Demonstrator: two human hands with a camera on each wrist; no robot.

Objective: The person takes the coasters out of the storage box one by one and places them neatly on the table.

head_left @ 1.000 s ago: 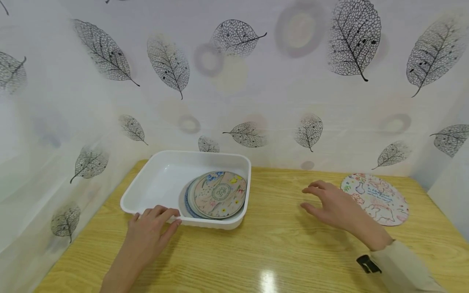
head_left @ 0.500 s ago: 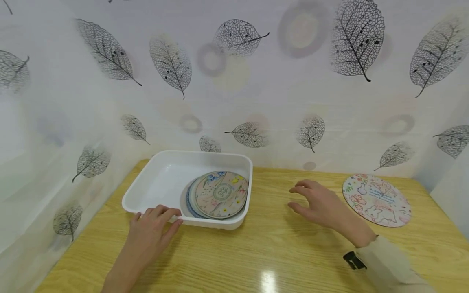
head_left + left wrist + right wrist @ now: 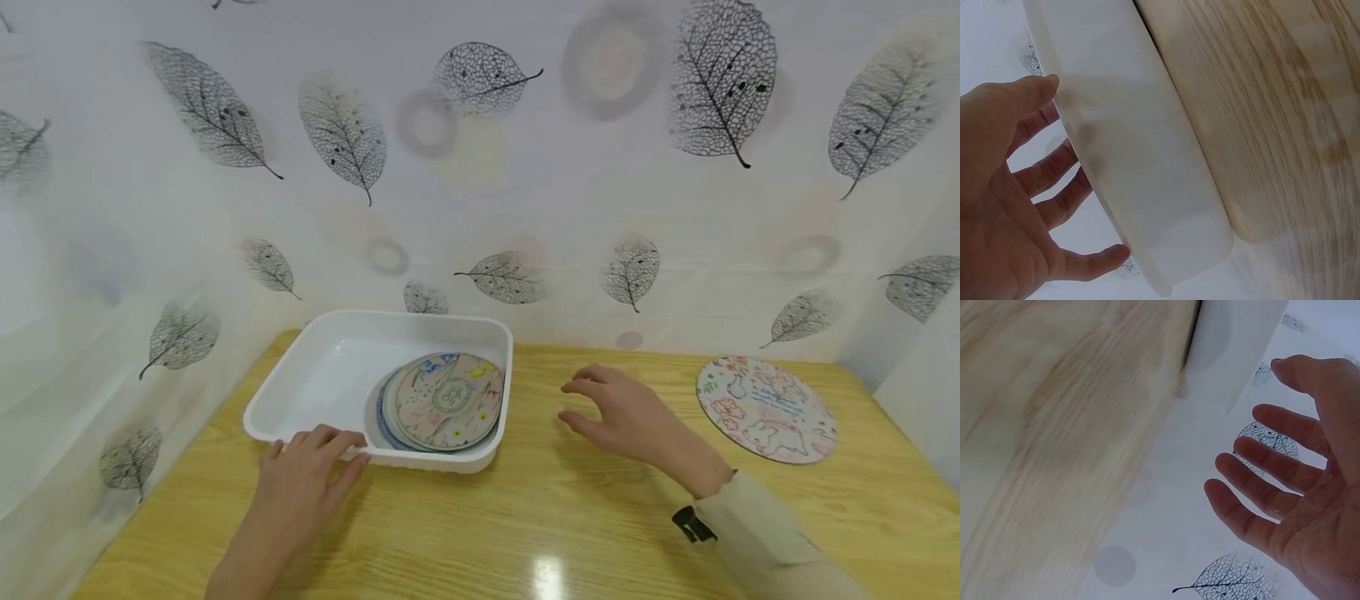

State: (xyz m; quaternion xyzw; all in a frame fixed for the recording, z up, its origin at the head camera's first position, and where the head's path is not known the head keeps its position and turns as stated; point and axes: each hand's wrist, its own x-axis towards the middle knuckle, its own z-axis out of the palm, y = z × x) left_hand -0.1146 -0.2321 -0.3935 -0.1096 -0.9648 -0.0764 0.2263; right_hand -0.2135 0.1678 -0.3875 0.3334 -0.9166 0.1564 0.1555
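A white rectangular tray (image 3: 258,421) stands at the back left of the table. Its near rim is held by my left hand (image 3: 303,483), fingers over the edge and thumb on the outer side; the left wrist view shows the thumb (image 3: 1041,87) at the rim. Inside, against the right end, lie several round flat mats, overlapping; the top one (image 3: 450,400) is pink with flowers and a round emblem, and mostly covers those beneath. My right hand (image 3: 626,417) hovers over the table right of the tray, fingers loosely bent and apart, holding nothing.
Farther right on the wooden table (image 3: 465,533) lies another round mat (image 3: 768,408), printed with a rabbit, flowers and blue writing. A white curtain (image 3: 570,192) with leaf prints hangs along the back and sides of the table.
My right hand has moved left, away from the rabbit mat and closer to the tray. The left hand stays at the tray's rim, and the mats keep their places.
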